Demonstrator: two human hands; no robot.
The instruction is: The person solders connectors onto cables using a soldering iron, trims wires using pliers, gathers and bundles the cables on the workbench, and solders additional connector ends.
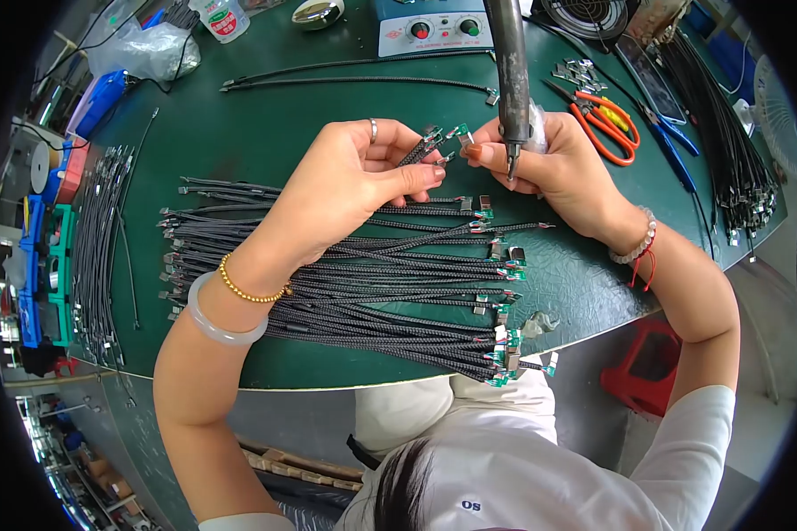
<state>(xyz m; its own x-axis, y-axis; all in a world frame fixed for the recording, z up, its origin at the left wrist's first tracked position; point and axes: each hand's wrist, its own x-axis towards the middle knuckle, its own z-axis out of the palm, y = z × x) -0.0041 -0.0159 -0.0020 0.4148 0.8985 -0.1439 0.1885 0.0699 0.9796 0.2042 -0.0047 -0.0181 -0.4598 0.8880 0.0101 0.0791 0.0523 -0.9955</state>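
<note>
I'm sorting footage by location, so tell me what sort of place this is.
Probably an electronics workshop, likely for cable assembly: many black braided cables, some with small green boards at their ends, lie on a green table, near a blue control box and orange-handled pliers.

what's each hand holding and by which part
Left hand: black braided cabling, near its end. Right hand: a small connector, apparently by its metal shell.

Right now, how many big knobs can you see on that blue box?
2. On the blue box, the red knob is on the left and the green knob on the right. The picture cuts the box off, so more may be hidden.
</note>
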